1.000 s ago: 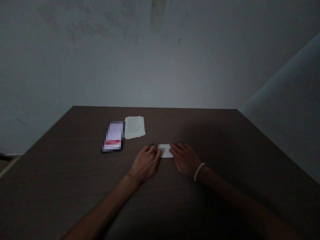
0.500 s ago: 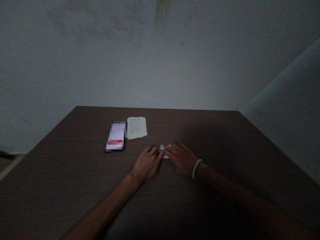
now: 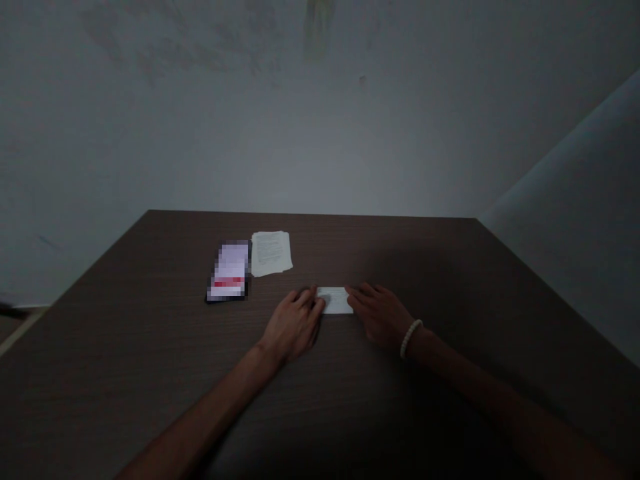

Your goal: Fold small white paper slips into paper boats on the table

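Observation:
A small printed paper, narrow and apparently folded, lies flat on the table. My left hand holds its left end, with the thumb on the paper and the bent fingers by the far corner. At the opposite end, my right hand has its thumb and forefinger against the right edge. A pale beaded bracelet circles the right wrist. The middle of the paper shows between the two hands; its underside is hidden.
Beyond my left hand, a stack of printed paper sheets lies beside a phone whose lit screen is pixelated. The dark wooden table meets a stained, pale wall at the back.
My right hand has slid to the right, from the middle of the paper to its right end, uncovering the printed middle. My left hand stays at the left end.

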{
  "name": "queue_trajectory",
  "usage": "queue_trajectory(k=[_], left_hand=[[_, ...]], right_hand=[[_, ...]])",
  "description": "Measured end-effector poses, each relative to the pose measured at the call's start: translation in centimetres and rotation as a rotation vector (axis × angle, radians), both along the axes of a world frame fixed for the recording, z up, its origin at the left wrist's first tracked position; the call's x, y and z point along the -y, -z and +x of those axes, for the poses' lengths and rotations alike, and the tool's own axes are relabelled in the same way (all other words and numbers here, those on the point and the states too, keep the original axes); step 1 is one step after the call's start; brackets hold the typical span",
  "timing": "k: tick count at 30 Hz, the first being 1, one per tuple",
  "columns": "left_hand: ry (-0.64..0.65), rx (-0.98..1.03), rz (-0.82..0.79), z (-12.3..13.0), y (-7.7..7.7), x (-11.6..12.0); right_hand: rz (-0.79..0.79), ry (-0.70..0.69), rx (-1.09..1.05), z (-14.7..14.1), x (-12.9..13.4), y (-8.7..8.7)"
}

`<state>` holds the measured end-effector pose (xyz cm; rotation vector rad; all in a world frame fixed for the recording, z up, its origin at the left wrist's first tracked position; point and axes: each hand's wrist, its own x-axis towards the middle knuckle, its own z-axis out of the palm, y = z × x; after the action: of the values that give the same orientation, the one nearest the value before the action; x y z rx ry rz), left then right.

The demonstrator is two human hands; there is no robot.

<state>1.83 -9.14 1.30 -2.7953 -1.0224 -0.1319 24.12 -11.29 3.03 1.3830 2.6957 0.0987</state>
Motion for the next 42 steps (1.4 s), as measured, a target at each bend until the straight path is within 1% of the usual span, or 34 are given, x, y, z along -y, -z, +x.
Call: queue_trajectory(k=[4,13,18,23,28,33,36,39,42], left_hand=[[-0.003,0.015,-0.009,-0.1,0.1,-0.1],[-0.029,0.076,-0.044,-0.4,0.3,0.1],[-0.045,0.123,-0.071,-0.6,0.7,-0.2],[-0.056,0.185,-0.117,-0.8,0.8,-0.8],[-0.127,0.24,-0.114,-0.7,1.2,-1.5],[-0.209,0.298,-0.089,-0.8,1.8,-1.9],[-0.231,0.325,-0.086,-0.9,1.9,-2.1],[-0.245,0.346,-0.076,-1.1,1.8,-2.1],[-0.248,0.347,-0.082,-1.2,1.8,-2.2]], right_hand=[[0.001,0.034,-0.017,0.8,0.3,0.5],[0.021,0.054,-0.077,0.4,0.3,0.7],[0.049,0.078,-0.168,0.2,-0.3,0.5],[0.061,0.09,-0.293,-0.2,-1.1,0.6],[0.064,0.054,-0.42,-0.8,-0.7,1.4],[-0.002,0.017,-0.523,-1.1,-0.2,1.5],[0.01,0.041,-0.55,-1.3,-0.8,1.4],[0.034,0.089,-0.546,-1.5,-2.1,1.5],[0.008,0.1,-0.514,-1.3,-3.4,1.7]])
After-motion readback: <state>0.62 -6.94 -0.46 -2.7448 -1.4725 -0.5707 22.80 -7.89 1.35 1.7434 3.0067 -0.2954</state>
